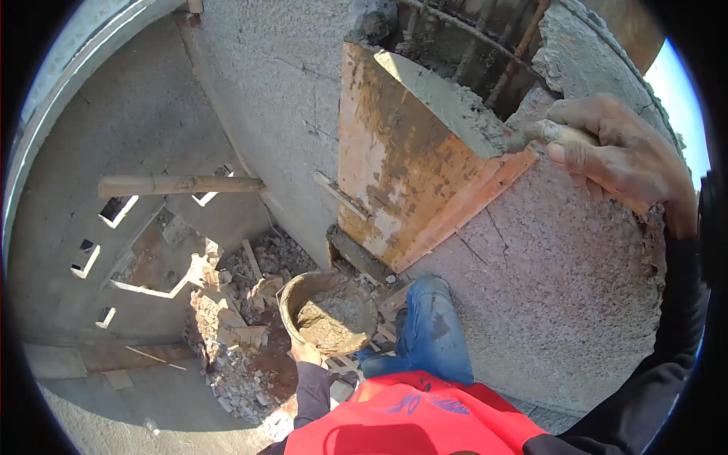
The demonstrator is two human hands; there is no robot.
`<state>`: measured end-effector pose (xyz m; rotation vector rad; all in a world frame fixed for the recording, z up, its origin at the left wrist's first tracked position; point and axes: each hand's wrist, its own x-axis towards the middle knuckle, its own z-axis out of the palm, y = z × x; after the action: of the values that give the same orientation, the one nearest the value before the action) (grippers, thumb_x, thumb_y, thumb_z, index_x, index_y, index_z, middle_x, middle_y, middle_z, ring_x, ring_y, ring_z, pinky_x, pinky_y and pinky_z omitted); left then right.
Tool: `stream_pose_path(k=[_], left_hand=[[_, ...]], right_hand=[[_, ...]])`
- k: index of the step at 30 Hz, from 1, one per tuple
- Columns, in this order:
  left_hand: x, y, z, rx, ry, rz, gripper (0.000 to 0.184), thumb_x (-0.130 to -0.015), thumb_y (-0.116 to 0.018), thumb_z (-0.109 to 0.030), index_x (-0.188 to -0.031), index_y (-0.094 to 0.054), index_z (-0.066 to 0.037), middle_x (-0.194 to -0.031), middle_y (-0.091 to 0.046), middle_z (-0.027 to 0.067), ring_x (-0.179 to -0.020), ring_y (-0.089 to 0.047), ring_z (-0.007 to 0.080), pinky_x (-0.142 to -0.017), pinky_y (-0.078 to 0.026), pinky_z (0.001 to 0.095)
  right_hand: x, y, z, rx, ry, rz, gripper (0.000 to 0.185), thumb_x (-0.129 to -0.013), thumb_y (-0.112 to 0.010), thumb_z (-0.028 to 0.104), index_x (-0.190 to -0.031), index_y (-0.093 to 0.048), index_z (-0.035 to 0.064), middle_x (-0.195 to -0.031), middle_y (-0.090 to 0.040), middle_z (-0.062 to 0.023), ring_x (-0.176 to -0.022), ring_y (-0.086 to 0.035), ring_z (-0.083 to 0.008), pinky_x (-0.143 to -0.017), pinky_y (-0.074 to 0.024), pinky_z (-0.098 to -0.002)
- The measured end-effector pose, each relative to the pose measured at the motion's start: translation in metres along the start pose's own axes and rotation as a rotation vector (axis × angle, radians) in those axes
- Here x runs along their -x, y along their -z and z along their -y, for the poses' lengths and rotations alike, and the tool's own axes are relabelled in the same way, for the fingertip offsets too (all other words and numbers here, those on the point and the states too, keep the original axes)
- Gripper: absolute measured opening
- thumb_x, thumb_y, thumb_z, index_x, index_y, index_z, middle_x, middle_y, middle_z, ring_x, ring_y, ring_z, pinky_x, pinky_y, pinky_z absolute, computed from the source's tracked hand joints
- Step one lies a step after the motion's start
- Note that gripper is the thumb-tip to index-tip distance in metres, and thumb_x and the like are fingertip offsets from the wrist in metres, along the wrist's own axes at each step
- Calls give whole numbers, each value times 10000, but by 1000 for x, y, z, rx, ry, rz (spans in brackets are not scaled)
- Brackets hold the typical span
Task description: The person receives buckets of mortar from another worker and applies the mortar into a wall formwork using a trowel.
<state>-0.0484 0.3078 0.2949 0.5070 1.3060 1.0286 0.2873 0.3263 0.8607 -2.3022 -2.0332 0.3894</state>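
Note:
My right hand (618, 152) is closed round the handle of a trowel (561, 134), at the right end of a wooden board. The trowel's blade, smeared with wet mortar, lies along the board's top edge. Stained orange and brown, the board (409, 167) leans against the rough concrete, below an opening with metal bars (474, 45). Low in the view, my left hand (307, 353) grips the rim of a bucket (292, 299). Wet grey mortar (330, 318) lies inside the bucket.
Broken rubble (235, 379) and wood scraps lie far below on the left. A wooden pole (178, 185) juts across at the left. Rough concrete wall (546, 280) fills the right side. My knee (432, 326) is beside the bucket.

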Motion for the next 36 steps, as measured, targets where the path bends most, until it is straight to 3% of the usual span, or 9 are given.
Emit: stream_pose_path(k=[4, 7, 8, 9, 12, 17, 22, 32, 36], left_hand=[[24, -21, -25, 14, -24, 26, 596, -763, -423, 149, -1347, -447, 31, -1154, -610, 145, -999, -628, 216, -870, -518, 302], [36, -31, -25, -64, -114, -12, 569, -774, -460, 138, -1332, -460, 28, -1058, -622, 131, -876, -640, 178, -726, -546, 286], [33, -14, -21, -398, 16, 8, 581, -765, -457, 130, -1339, -458, 35, -1129, -614, 135, -922, -630, 195, -802, -516, 290], [33, -19, -9, -505, -327, -8, 678, -705, -497, 117, -1376, -441, 32, -1125, -641, 185, -1060, -597, 272, -964, -432, 303], [49, -24, -23, -615, -220, -8, 618, -739, -588, 25, -1345, -468, 33, -1106, -642, 234, -888, -671, 228, -766, -540, 334], [71, -34, -27, -672, -333, -51, 580, -753, -584, 66, -1322, -470, 75, -1224, -604, 156, -1085, -581, 175, -981, -429, 287], [78, -23, -44, -303, -161, 63, 601, -737, -540, 84, -1332, -463, 47, -1192, -615, 99, -1064, -590, 168, -967, -439, 288], [76, -8, -51, 64, -77, -22, 440, -737, -541, 30, -1174, -524, -14, -951, -578, 48, -816, -594, 175, -760, -519, 299], [74, -33, -65, 398, -48, 24, 642, -710, -527, 104, -1336, -473, -27, -1130, -611, 81, -968, -629, 224, -845, -534, 343]], right_hand=[[-8, -102, 4, -13, 41, 127, 224, -880, -582, 249, -960, -654, 52, -736, -620, -132, -775, -650, -310, -675, -513, -392], [-31, -244, -32, 253, 346, -33, 163, -847, -597, 202, -936, -659, 80, -831, -667, -127, -785, -661, -306, -645, -509, -409], [-39, -287, -40, 382, 410, -11, 142, -829, -604, 179, -916, -666, 85, -840, -676, -124, -791, -669, -296, -647, -511, -405], [-46, -325, -39, 415, 401, 65, 135, -817, -608, 166, -901, -671, 82, -838, -679, -125, -795, -674, -287, -654, -515, -402], [-67, -408, -31, 483, 461, 205, 125, -781, -619, 150, -858, -679, 71, -825, -683, -140, -803, -688, -276, -658, -525, -396], [-45, -518, -15, 99, 521, 343, 170, -834, -609, 218, -859, -656, 56, -803, -672, -179, -772, -669, -356, -651, -526, -461], [-29, -509, 14, -371, 483, 405, 325, -827, -681, 292, -1024, -627, 39, -848, -662, -226, -802, -640, -413, -698, -518, -490], [-27, -384, -3, -283, 422, 342, 248, -837, -658, 254, -968, -579, 59, -824, -646, -194, -830, -637, -403, -716, -507, -501], [-24, -282, -2, -179, 529, 294, 301, -855, -659, 283, -1021, -583, 43, -823, -634, -186, -793, -621, -398, -671, -478, -475]])
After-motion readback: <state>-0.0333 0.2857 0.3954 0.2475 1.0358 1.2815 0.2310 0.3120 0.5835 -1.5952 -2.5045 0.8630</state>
